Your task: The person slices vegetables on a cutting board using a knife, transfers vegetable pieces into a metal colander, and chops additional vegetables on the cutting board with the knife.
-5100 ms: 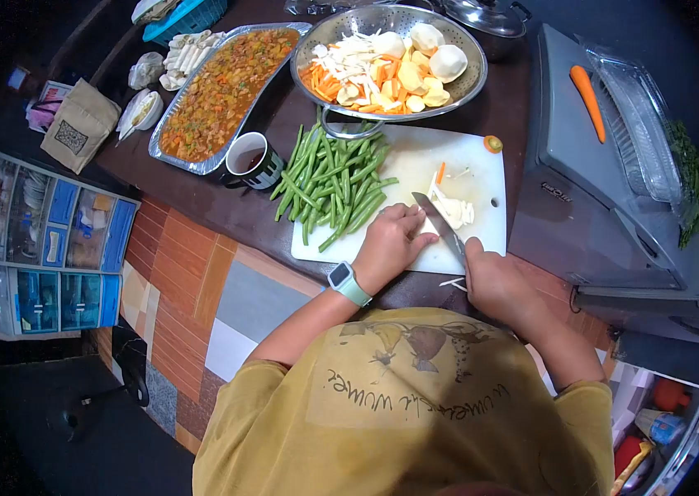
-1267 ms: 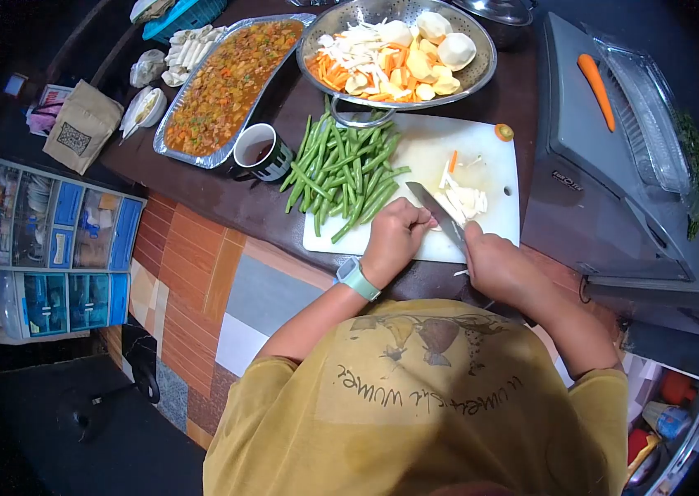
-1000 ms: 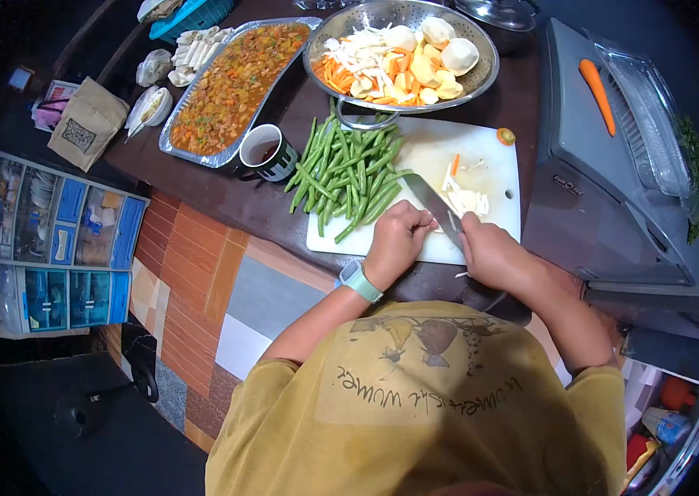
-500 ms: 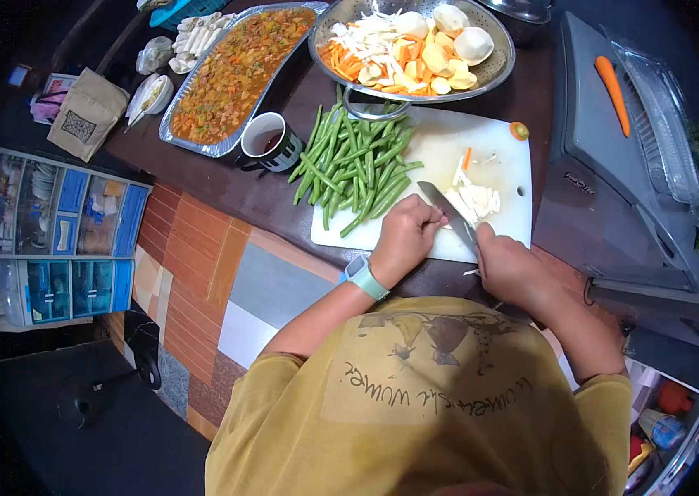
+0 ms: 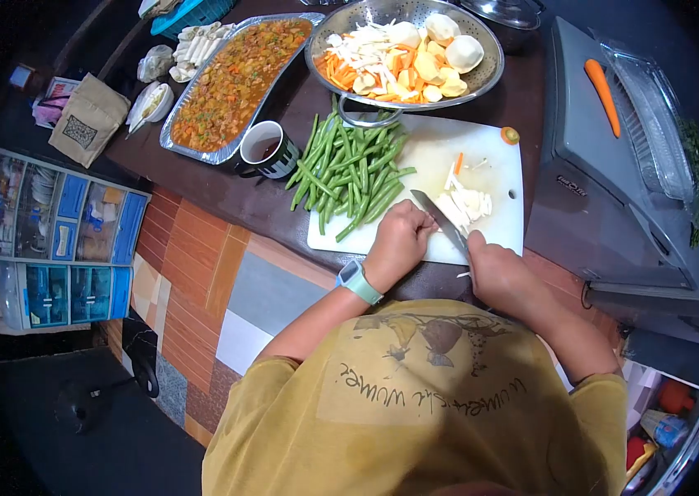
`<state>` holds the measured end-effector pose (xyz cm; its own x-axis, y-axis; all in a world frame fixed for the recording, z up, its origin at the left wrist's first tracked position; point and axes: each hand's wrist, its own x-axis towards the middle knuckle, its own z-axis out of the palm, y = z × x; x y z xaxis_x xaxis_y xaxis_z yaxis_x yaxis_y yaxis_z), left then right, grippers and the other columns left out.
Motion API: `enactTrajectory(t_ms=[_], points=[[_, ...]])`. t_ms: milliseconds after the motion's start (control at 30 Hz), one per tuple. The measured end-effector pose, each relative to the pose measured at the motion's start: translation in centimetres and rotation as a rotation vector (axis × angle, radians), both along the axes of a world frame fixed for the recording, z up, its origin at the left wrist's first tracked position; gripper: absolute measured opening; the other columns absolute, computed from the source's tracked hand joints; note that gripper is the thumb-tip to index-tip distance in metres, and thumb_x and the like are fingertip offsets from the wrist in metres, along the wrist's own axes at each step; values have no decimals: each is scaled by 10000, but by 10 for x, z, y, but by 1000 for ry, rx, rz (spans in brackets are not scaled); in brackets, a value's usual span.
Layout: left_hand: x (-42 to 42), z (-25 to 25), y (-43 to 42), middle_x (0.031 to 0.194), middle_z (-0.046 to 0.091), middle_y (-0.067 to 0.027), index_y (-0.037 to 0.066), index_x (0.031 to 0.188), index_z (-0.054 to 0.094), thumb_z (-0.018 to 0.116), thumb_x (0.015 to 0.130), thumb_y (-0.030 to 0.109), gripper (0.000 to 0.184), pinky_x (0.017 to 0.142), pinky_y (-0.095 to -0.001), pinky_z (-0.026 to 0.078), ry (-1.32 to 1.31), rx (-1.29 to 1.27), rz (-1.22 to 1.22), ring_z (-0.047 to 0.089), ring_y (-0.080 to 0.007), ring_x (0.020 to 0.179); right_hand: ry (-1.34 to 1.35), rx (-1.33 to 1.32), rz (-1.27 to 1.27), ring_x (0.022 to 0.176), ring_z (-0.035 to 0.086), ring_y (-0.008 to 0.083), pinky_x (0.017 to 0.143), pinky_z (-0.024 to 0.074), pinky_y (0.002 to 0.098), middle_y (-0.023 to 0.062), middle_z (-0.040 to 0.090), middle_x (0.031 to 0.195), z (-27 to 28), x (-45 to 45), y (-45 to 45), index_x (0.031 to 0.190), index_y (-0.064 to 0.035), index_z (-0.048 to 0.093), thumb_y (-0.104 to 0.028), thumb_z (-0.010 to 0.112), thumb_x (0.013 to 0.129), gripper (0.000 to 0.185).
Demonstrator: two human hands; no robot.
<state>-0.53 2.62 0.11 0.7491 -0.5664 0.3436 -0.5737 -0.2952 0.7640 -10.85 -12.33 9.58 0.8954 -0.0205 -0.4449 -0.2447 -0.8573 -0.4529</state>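
My right hand (image 5: 498, 269) is closed round the handle of a knife (image 5: 440, 217), its blade pointing up and left over the front of the white cutting board (image 5: 494, 153). Beside the blade, my left hand (image 5: 403, 240) has its fingers pressed together on something too hidden to name. Pale cut strips (image 5: 465, 204) lie just beyond the knife, near a thin orange strip (image 5: 458, 163). Green beans (image 5: 354, 169) are heaped on the board's left side. A carrot end (image 5: 510, 135) sits at its far right corner.
A steel colander (image 5: 494, 62) of cut vegetables stands behind the board. To the left are a mug (image 5: 268, 150) and a foil tray (image 5: 169, 136) of stew. A carrot (image 5: 602, 97) and clear plastic trays (image 5: 651, 124) lie on a grey appliance (image 5: 568, 145) at right.
Since the earliest frame, more pale strips lie spread beside the knife. The knife has tilted and shifted slightly between frames, with my left hand staying close to it. The camera view has shifted a little.
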Motion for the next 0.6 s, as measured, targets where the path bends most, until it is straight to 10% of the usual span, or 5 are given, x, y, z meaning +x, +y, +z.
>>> enactTrajectory(t_ms=[600], points=[[-2,-1,1,708,552,-152,1,717,639,713,710,37,83,602,-380,443,-41,76,10,546,-314,651,22,17,18,779,579,457,694,447,514,293,586,788,-19,0,-12,964,32,416,-163,452,919,203]])
